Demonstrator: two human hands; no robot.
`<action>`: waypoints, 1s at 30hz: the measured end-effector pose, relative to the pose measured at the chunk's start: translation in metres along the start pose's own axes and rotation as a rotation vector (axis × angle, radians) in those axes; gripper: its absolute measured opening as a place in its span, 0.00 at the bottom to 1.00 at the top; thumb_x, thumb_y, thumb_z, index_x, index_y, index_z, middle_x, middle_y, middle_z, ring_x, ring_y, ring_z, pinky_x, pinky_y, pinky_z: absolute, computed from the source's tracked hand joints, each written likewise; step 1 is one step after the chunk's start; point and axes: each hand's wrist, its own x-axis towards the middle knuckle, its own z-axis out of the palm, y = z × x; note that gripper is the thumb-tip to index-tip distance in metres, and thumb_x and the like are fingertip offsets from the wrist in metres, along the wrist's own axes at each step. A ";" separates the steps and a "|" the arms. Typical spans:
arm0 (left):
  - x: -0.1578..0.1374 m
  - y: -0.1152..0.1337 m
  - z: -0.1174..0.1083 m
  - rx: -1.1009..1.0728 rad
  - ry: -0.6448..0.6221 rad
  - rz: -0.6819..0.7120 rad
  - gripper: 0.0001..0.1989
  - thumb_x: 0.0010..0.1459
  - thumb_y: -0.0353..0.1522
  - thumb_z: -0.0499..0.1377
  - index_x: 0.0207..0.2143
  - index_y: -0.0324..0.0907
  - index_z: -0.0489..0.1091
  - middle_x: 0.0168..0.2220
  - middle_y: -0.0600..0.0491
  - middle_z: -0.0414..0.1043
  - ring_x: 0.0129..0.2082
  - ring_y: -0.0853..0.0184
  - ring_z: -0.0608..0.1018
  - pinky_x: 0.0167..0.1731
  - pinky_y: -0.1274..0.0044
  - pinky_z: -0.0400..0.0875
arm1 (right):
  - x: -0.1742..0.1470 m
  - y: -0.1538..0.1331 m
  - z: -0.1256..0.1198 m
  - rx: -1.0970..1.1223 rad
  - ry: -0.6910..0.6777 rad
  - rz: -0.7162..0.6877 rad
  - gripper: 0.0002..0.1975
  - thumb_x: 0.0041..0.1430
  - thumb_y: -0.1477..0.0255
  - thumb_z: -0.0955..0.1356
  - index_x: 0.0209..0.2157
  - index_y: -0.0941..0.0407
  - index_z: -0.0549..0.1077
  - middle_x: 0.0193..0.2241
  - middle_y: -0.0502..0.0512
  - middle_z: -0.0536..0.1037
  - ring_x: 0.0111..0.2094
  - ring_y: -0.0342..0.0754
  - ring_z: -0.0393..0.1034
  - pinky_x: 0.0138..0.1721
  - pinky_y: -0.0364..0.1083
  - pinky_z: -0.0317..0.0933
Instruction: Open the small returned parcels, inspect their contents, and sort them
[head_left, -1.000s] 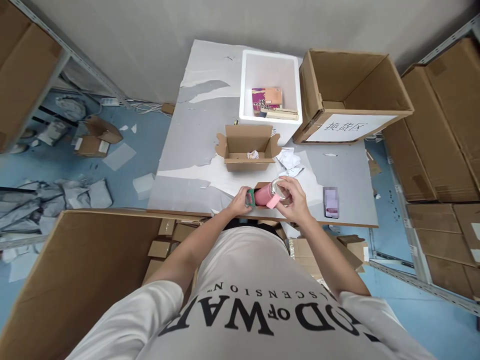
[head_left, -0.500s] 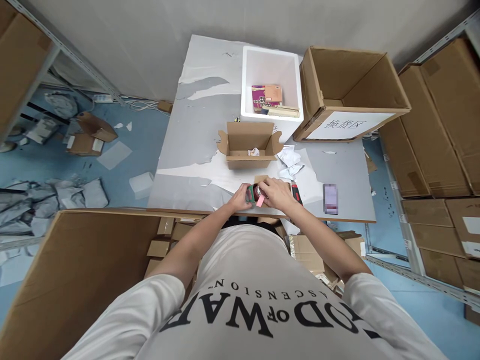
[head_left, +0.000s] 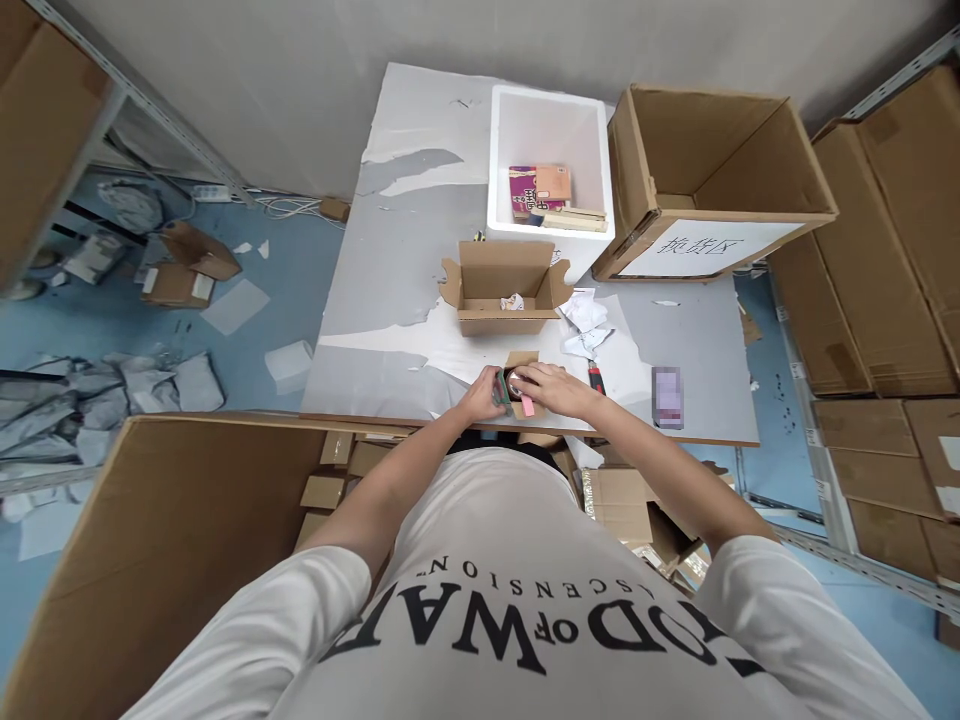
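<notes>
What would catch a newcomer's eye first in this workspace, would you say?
I'd guess the big open carton with a handwritten white sign, back right on the table, beside the white foam box. Nearer the wearer, the left hand holds a small box, with the right hand over a pink-tagged item inside.

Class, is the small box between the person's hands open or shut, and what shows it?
The small box is open: its far flap sticks out, and a round end shows inside, by the right hand.
</notes>
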 end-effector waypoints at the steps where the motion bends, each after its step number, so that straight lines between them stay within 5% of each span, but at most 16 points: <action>1: 0.000 0.000 0.000 0.002 -0.003 0.005 0.33 0.37 0.30 0.65 0.49 0.40 0.59 0.45 0.46 0.64 0.45 0.56 0.72 0.45 0.63 0.70 | -0.001 0.000 0.000 0.024 0.003 0.003 0.22 0.64 0.79 0.57 0.57 0.52 0.64 0.56 0.60 0.67 0.53 0.55 0.62 0.44 0.53 0.62; 6: 0.001 0.004 -0.003 0.001 -0.008 0.019 0.35 0.38 0.29 0.65 0.52 0.40 0.58 0.48 0.45 0.65 0.48 0.54 0.72 0.46 0.62 0.70 | -0.019 -0.005 -0.001 0.229 0.155 0.080 0.22 0.65 0.76 0.58 0.58 0.51 0.65 0.60 0.60 0.64 0.60 0.54 0.57 0.55 0.58 0.58; 11: 0.001 0.005 -0.005 0.042 -0.022 0.050 0.39 0.39 0.31 0.66 0.55 0.40 0.56 0.51 0.43 0.64 0.51 0.52 0.71 0.50 0.59 0.68 | -0.041 -0.025 0.001 0.195 0.220 0.299 0.32 0.54 0.61 0.71 0.59 0.53 0.64 0.64 0.68 0.55 0.64 0.66 0.48 0.56 0.67 0.52; 18: 0.000 0.007 -0.007 0.051 -0.016 0.049 0.40 0.39 0.31 0.67 0.55 0.39 0.56 0.51 0.42 0.64 0.52 0.52 0.70 0.50 0.58 0.68 | -0.030 -0.031 0.020 0.190 0.257 0.292 0.15 0.63 0.65 0.64 0.50 0.53 0.72 0.57 0.62 0.68 0.62 0.59 0.55 0.56 0.60 0.54; 23: -0.003 0.025 -0.015 0.014 -0.006 0.038 0.45 0.39 0.35 0.69 0.59 0.37 0.53 0.55 0.38 0.62 0.56 0.49 0.67 0.55 0.56 0.64 | -0.020 -0.030 0.025 0.284 0.362 0.350 0.14 0.65 0.66 0.61 0.44 0.53 0.75 0.53 0.61 0.71 0.60 0.57 0.57 0.55 0.59 0.58; 30: -0.009 0.056 -0.021 -0.160 0.166 0.066 0.48 0.44 0.44 0.68 0.63 0.43 0.49 0.61 0.40 0.57 0.60 0.53 0.65 0.57 0.61 0.63 | -0.013 -0.027 0.032 0.390 0.422 0.380 0.12 0.64 0.66 0.62 0.42 0.52 0.75 0.50 0.61 0.71 0.56 0.57 0.59 0.55 0.60 0.59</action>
